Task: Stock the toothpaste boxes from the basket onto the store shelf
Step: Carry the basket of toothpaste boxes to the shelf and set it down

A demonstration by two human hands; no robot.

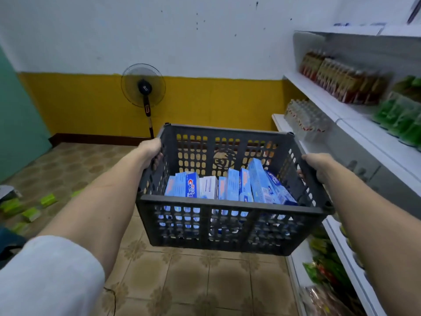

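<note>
1. Grip: left hand (151, 151) curls over the left rim of the dark basket (230, 226), fingers hooked inside the wall; right hand (317, 166) does the same on the right rim. Both clamped on it, one per side, prob. so the load stays level.
2. Basket is held off the floor, in front of the body, w/ nothing under it.
3. Toothpaste boxes (230, 187) are all inside the basket, blue & white, mostly standing on end, a few leaning at the right. Upright packing likely makes each easy to pull out singly.
4. Store shelf (319, 94) runs along the right side, just beside the basket's right wall. It holds red-brown packs (341, 80) far up, green packs (403, 117) nearer, clear bottles (305, 117) one tier lower.
5. Judgement: no box stocked yet from what shows; carrying step. Both hands are busy, so the basket prob. needs setting down before picking starts.
6. Elsewhere: standing fan (143, 87) by the far wall; green packets (32, 213) lie on the floor at left.
</note>
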